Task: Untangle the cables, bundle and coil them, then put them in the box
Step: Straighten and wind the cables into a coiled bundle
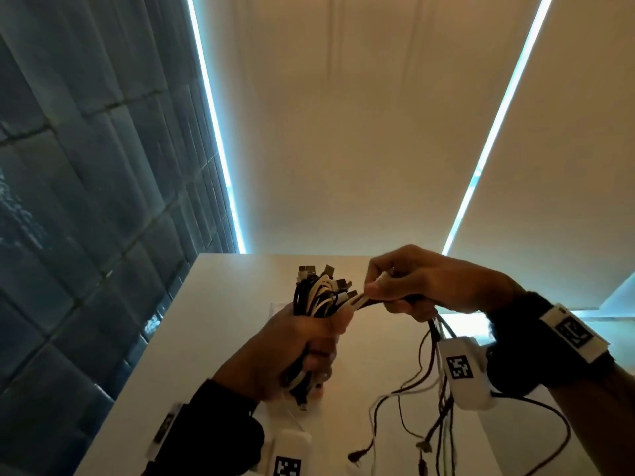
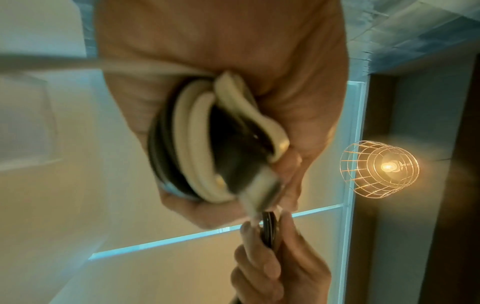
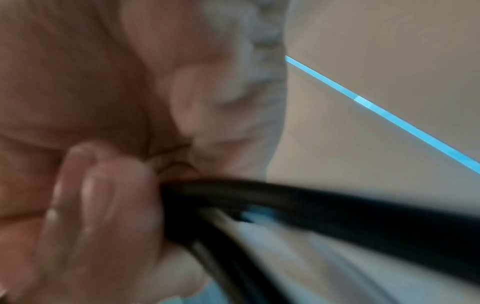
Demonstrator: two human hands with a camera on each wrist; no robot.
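My left hand [image 1: 302, 341] grips a folded bundle of black and white cables [image 1: 319, 293] upright above the white table [image 1: 223, 304]; USB plugs [image 1: 330, 271] stick out of its top. In the left wrist view the coiled cables [image 2: 197, 144] fill the left hand [image 2: 233, 51]. My right hand [image 1: 412, 283] holds several strands that run out of the bundle, pinching them near the plugs. Their loose tails [image 1: 429, 389] hang from the right hand down to the table. The right wrist view shows blurred fingers [image 3: 91, 195] curled round a black cable [image 3: 311, 205]. No box is clearly visible.
A dark tiled wall [image 1: 86, 201] stands to the left of the table. Pale blinds [image 1: 343, 115] with bright gaps hang behind it. A caged lamp [image 2: 379, 168] glows in the left wrist view. Both wrists wear white camera mounts [image 1: 467, 369].
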